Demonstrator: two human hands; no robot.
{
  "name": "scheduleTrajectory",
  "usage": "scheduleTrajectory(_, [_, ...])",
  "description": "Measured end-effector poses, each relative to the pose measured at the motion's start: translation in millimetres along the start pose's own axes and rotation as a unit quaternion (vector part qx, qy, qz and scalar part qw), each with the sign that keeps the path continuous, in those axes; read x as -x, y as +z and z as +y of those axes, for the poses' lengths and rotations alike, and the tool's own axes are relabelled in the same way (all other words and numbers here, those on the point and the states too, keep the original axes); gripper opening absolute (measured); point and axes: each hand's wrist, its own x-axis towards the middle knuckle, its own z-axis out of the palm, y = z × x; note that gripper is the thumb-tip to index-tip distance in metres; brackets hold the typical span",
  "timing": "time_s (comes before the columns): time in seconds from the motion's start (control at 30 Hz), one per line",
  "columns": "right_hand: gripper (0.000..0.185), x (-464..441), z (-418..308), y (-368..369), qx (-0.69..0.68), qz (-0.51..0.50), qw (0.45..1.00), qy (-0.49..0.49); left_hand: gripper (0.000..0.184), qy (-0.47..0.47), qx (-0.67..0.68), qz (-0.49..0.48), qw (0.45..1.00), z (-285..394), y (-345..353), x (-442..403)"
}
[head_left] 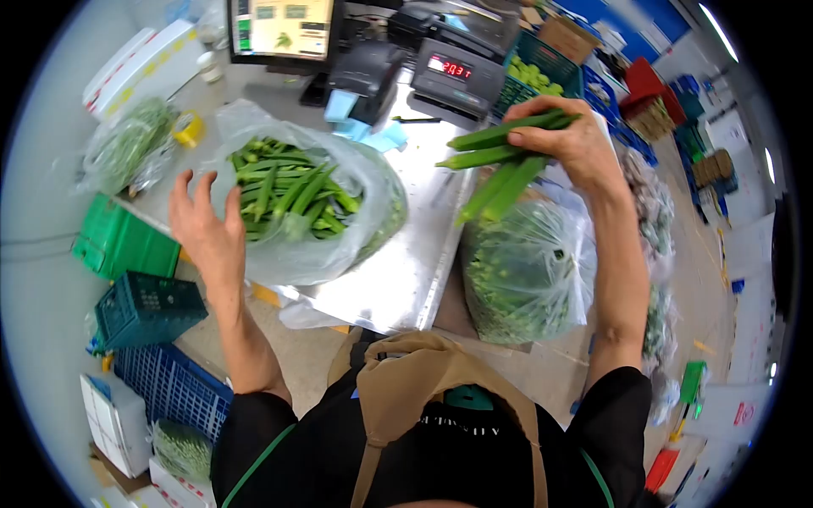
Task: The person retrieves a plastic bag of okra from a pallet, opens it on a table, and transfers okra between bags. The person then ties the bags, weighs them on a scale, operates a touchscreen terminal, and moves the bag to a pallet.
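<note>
Several long green okra pods (500, 157) are gripped in my right hand (563, 135), raised to the right of the metal table. My left hand (207, 216) is empty, its fingers spread and curved at the left rim of a clear plastic bag (330, 254). That bag stands wide on the table, with a heap of okra (292, 190) showing in its mouth. Below my right hand sits another clear bag (529, 275) full of green vegetables.
A scale (455, 76) with red digits stands at the back, beside a label printer (366, 76) and a monitor (284, 32). Yellow tape (188, 129) and bagged greens (135, 144) lie at the left. Crates (148, 309) are stacked on the floor there.
</note>
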Motion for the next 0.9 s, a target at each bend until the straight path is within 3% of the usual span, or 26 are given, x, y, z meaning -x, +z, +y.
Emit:
scheduleTrajectory(0.1, [0.021,-40.8,-8.5,69.7,-0.175,-0.076,0.981,-0.017,0.05,-0.036,-0.119,-0.024,0.992,-22.4,-3.1,-3.7])
scheduleTrajectory(0.17, [0.021,-63.6,-8.1,124.3,-0.241,-0.087,0.966,-0.024,0.065,-0.097,0.029,-0.061,0.993,-43.5,8.8,3.2])
scheduleTrajectory(0.2, [0.022,-76.1,-2.2,150.9,-0.267,-0.108,0.957,-0.02,0.047,-0.213,0.053,-0.14,0.966,-37.0,2.0,-5.1])
scheduleTrajectory(0.33, [0.033,-93.3,-0.3,252.2,-0.274,-0.102,0.952,0.089,0.021,-0.187,0.194,-0.083,0.959,-77.6,27.6,4.1])
scheduleTrajectory(0.37, [0.034,-94.5,3.4,279.3,-0.412,-0.096,0.899,0.111,0.019,-0.206,0.248,-0.066,0.944,-78.0,20.9,1.4])
scheduleTrajectory(0.47, [0.031,-103.9,5.4,330.4,-0.501,-0.069,0.86,0.064,0.016,-0.284,0.511,-0.034,0.811,-71.8,-3.8,-13.1])
scheduleTrajectory(0.5, [0.032,-105.6,9.6,342.1,-0.482,-0.061,0.874,0.027,0.015,-0.276,0.54,-0.022,0.795,-67.8,-11.9,-18.4])
scheduleTrajectory(0.53, [0.038,-103.8,7.2,336.1,-0.323,-0.054,0.945,0.022,0.014,-0.263,0.529,-0.014,0.807,-69.0,-14.0,-20.6])
scheduleTrajectory(0.6, [0.043,-115.7,24.5,338.4,-0.172,0.032,0.984,-0.026,0.014,-0.252,0.524,0.002,0.813,-72.2,-12.8,-20.8])
scheduleTrajectory(0.67, [0.059,-113.9,46.6,331.9,-0.006,0.092,0.993,-0.074,0.014,-0.26,0.538,0.017,0.802,-72.9,-11.0,-18.7])
scheduleTrajectory(0.77, [0.067,-100.0,79.2,320.9,0.048,0.048,0.995,-0.078,0.016,-0.253,0.526,0.023,0.811,-69.3,-6.8,-15.9])
scheduleTrajectory(0.8, [0.071,-91.9,86.2,318.4,0.069,0.046,0.987,-0.135,0.019,-0.259,0.466,0.018,0.845,-61.3,-10.8,-16.3])
scheduleTrajectory(0.83, [0.068,-76.5,66.9,299.5,0.067,-0.014,0.992,-0.102,0.019,-0.221,0.393,0.051,0.891,-48.2,-12.4,-18.6])
scheduleTrajectory(0.9, [0.059,-59.2,64.9,294.6,0.098,-0.012,0.988,-0.115,0.021,-0.137,0.24,0.118,0.954,-15.9,-17.6,-21.4])
